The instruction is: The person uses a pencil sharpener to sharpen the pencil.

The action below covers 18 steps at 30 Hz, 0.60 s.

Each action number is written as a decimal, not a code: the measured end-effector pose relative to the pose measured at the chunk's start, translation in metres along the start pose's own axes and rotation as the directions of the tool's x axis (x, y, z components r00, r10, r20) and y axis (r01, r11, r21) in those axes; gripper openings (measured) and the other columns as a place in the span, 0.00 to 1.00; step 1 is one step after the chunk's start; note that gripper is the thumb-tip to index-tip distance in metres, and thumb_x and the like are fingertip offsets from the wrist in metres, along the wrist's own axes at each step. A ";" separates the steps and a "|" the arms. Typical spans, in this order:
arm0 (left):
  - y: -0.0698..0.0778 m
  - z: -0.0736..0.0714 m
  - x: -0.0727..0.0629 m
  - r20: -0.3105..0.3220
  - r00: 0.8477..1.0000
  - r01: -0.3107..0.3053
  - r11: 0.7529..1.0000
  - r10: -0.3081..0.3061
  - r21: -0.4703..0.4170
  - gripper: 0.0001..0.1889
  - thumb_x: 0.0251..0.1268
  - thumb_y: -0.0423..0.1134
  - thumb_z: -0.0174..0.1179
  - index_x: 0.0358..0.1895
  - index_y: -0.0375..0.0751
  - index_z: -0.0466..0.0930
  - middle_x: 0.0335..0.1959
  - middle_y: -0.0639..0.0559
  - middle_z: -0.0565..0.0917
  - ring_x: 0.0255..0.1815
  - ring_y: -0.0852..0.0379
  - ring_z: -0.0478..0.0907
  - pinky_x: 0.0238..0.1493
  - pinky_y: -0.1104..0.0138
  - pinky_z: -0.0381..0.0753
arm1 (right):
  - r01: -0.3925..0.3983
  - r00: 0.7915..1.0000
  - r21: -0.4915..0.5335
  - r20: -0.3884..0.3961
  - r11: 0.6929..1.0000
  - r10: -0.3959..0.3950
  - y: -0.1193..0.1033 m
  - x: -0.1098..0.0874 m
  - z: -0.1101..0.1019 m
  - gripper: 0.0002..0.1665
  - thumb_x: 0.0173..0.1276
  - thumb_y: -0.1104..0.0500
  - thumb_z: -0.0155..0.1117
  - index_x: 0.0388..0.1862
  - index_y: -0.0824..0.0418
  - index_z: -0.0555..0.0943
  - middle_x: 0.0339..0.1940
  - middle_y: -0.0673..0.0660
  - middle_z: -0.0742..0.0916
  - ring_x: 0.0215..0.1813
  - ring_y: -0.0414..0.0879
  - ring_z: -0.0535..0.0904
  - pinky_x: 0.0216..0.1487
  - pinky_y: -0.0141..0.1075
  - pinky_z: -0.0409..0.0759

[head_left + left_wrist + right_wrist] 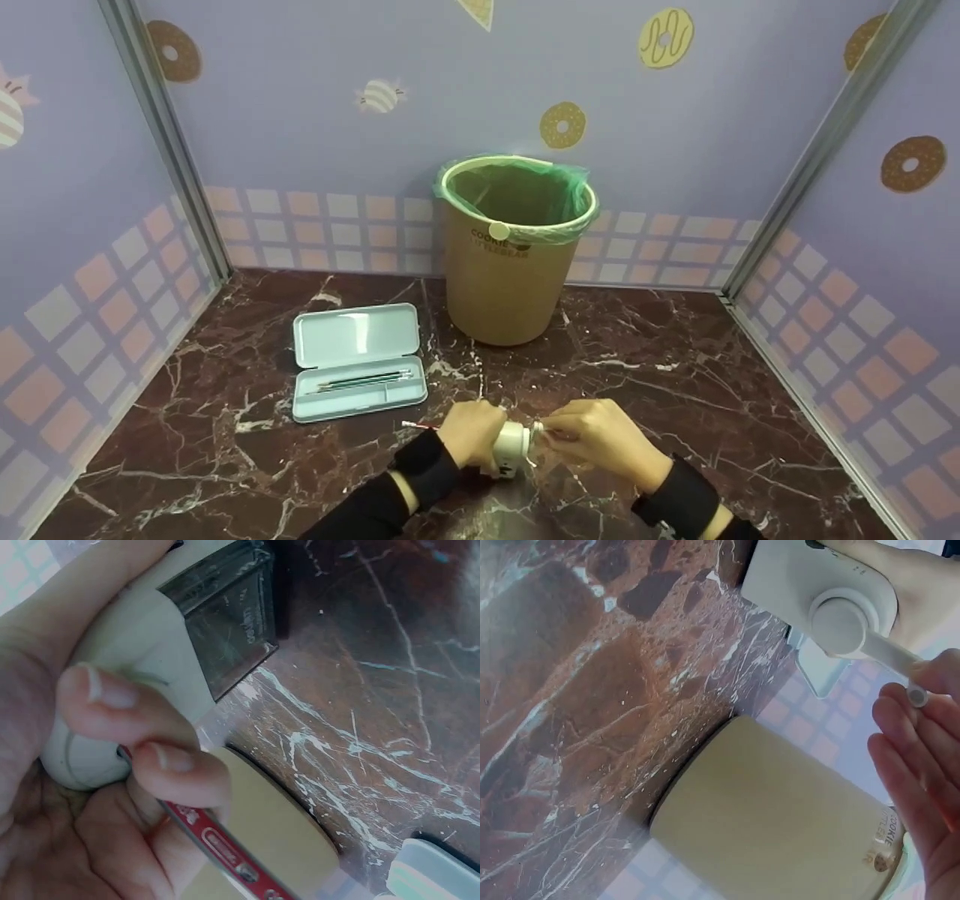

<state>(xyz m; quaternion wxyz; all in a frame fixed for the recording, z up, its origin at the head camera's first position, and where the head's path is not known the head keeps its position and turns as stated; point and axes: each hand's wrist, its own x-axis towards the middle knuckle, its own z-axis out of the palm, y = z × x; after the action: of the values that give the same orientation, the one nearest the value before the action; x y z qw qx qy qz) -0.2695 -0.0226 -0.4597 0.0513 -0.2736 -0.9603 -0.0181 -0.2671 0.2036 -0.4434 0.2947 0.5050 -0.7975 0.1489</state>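
A white hand-crank pencil sharpener [512,444] stands on the dark marbled table near the front. My left hand [471,433] grips its body from the left. In the left wrist view, curled fingers also hold a red pencil [217,844] that goes into the sharpener's hole, and a clear dark shavings drawer [229,622] shows at the sharpener's lower part. On the other side, my right hand [600,439] pinches the end of the crank handle [892,656] between thumb and fingers; its remaining fingers stay fairly straight in the right wrist view.
A pale blue pencil case [358,337] lies open at the left, with several pencils [365,381] inside. Behind the hands stands a tan trash bin [506,292] lined with a green bag [577,196]. Patterned walls [315,127] close in the table at the back and sides.
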 end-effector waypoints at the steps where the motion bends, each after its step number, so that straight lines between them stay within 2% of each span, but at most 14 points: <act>1: 0.000 0.000 -0.001 0.008 1.000 0.002 1.000 -0.002 -0.003 0.27 0.22 0.50 0.87 0.30 0.44 0.84 0.29 0.52 0.89 0.28 0.55 0.85 0.29 0.63 0.85 | -0.001 1.000 0.001 0.007 1.000 0.001 0.001 0.001 0.001 0.12 0.50 0.65 0.81 0.34 0.55 0.91 0.29 0.47 0.92 0.28 0.36 0.86 0.33 0.25 0.83; 7: -0.002 0.002 -0.001 0.004 1.000 -0.007 1.000 0.007 -0.009 0.27 0.23 0.51 0.87 0.31 0.44 0.84 0.29 0.52 0.89 0.28 0.55 0.85 0.29 0.63 0.84 | -0.063 0.998 0.005 0.023 0.998 0.063 0.011 0.001 0.007 0.13 0.49 0.67 0.81 0.35 0.57 0.91 0.31 0.49 0.92 0.30 0.38 0.87 0.34 0.26 0.83; 13: -0.003 0.004 -0.001 -0.014 1.000 -0.007 1.000 0.007 -0.013 0.27 0.23 0.50 0.86 0.31 0.44 0.84 0.28 0.53 0.88 0.27 0.56 0.84 0.29 0.63 0.84 | -0.092 0.995 -0.036 0.034 0.995 0.093 0.019 0.001 0.016 0.12 0.50 0.63 0.82 0.35 0.57 0.91 0.32 0.50 0.93 0.32 0.40 0.89 0.38 0.29 0.86; 18: -0.004 0.003 -0.001 -0.020 1.000 -0.010 1.000 0.009 -0.019 0.26 0.24 0.50 0.86 0.30 0.44 0.83 0.27 0.53 0.88 0.26 0.57 0.82 0.28 0.65 0.83 | -0.154 0.985 -0.032 0.079 0.988 0.156 0.024 0.000 0.025 0.11 0.53 0.63 0.81 0.37 0.58 0.92 0.35 0.52 0.94 0.35 0.42 0.90 0.41 0.32 0.87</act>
<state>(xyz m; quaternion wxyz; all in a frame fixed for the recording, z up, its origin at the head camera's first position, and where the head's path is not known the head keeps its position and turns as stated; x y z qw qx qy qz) -0.2709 -0.0264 -0.4633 0.0583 -0.2784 -0.9582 -0.0298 -0.2964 0.2009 -0.4615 0.2560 0.4432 -0.8475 0.1405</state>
